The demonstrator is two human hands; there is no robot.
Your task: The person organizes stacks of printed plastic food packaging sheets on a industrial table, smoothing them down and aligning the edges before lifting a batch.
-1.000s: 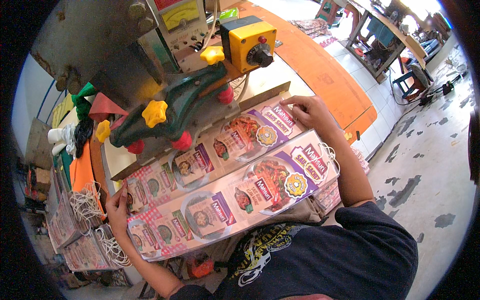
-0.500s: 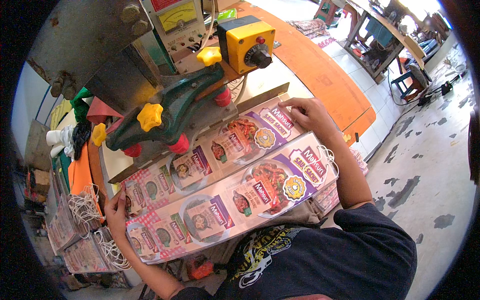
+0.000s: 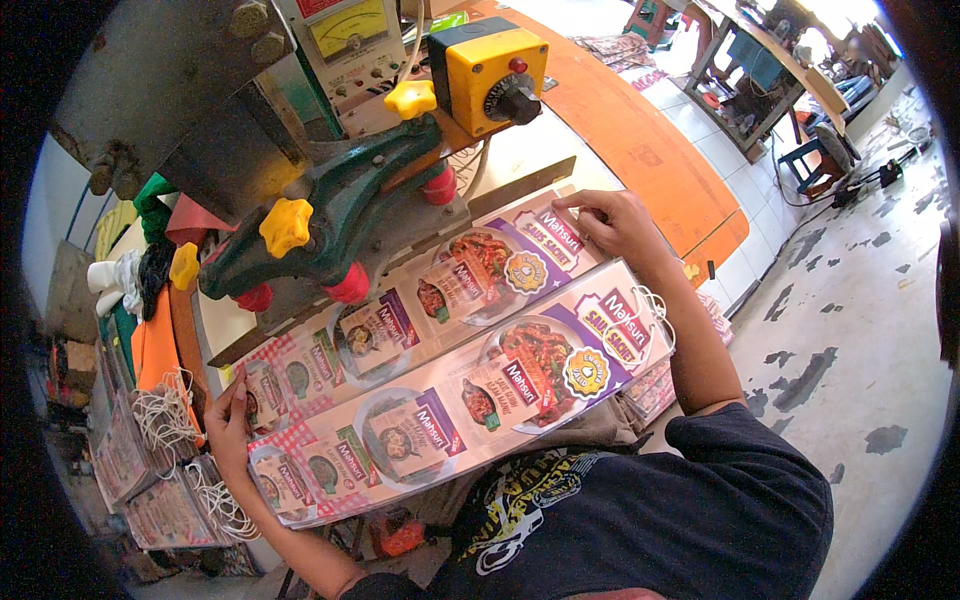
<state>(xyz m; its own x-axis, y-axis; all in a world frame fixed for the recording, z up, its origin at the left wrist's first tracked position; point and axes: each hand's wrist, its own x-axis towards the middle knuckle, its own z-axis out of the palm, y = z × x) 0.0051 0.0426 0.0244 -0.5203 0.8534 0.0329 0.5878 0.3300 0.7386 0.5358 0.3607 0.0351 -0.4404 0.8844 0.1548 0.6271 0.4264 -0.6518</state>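
Two long plastic-covered printed strips with food pictures lie side by side in front of a press. The far printed strip (image 3: 440, 295) runs along the press's long metal edge. The near printed strip (image 3: 460, 400) lies closer to my body, with white string at its right end. My left hand (image 3: 232, 425) pinches the left end of the far strip, fingertips together. At the far strip's right end, my right hand (image 3: 608, 222) is curled, its index finger and thumb closed on the corner. The press head (image 3: 340, 215) has a green frame, yellow star knobs and red feet.
A yellow control box (image 3: 490, 80) with a black dial and a meter panel (image 3: 348, 40) stand behind the press. An orange tabletop (image 3: 640, 150) extends to the right. Stacked printed strips with white strings (image 3: 175, 505) lie at lower left. A workbench (image 3: 760, 70) stands far right.
The press head appears slightly higher and further left in the picture. Both hands keep nearly the same place on the far strip.
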